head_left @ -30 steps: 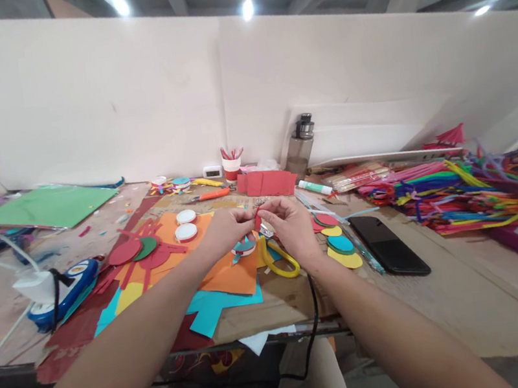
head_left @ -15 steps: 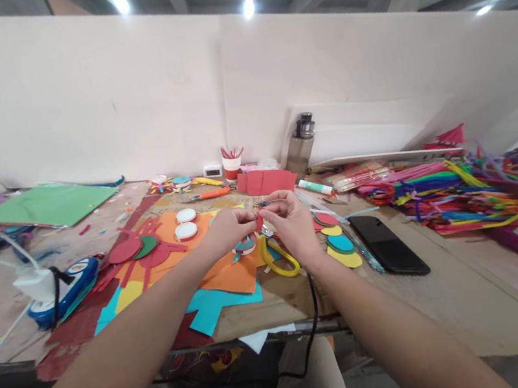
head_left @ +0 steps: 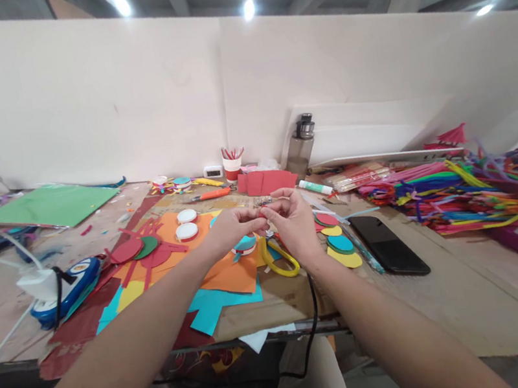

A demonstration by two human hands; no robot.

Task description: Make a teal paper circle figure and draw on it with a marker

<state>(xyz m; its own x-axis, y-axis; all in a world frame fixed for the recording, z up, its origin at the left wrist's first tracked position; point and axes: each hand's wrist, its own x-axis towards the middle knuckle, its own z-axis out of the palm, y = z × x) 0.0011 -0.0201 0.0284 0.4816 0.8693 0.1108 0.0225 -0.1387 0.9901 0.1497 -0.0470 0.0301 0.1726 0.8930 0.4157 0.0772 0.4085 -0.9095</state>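
My left hand and my right hand meet fingertip to fingertip over the middle of the table. Both are closed in a pinch on a small red piece, mostly covered by the fingers. Just below them lie scissors with yellow handles. Beside my left hand a small round box with a blue top rests on orange paper. To its left are two white-topped round boxes, the nearer one with a red side.
Paper discs and a black phone lie to the right, before a heap of colourful pipe cleaners. Behind stand a bottle and a paper cup. A blue power strip is at left. A black cable hangs over the edge.
My fingertips have drawn closer together around the red piece, which shows less now. The blue-topped box shows more beneath my left hand. The things on the table have kept their places.
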